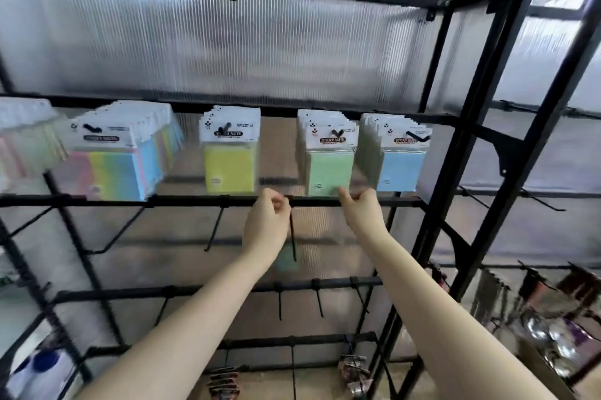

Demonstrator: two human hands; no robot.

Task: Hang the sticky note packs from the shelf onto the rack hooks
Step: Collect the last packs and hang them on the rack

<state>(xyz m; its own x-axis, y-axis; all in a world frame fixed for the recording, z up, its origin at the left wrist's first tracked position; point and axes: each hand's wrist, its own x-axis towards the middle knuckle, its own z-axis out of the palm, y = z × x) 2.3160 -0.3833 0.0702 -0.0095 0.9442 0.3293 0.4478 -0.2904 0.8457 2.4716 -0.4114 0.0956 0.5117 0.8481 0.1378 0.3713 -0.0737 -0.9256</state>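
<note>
Sticky note packs hang in rows on the upper rail's hooks: a multicolour row, a yellow row, a green row and a blue row. My right hand is raised to the lower right corner of the front green pack, thumb on its face and fingers curled by its edge. My left hand is curled round the base of a bare black hook that hangs from the second rail, just left of the green row.
The black metal rack has lower rails with several bare hooks. Its upright frame posts stand to the right. A ribbed translucent panel backs the rack. Blurred goods hang at lower right, and a blue-capped bottle sits at lower left.
</note>
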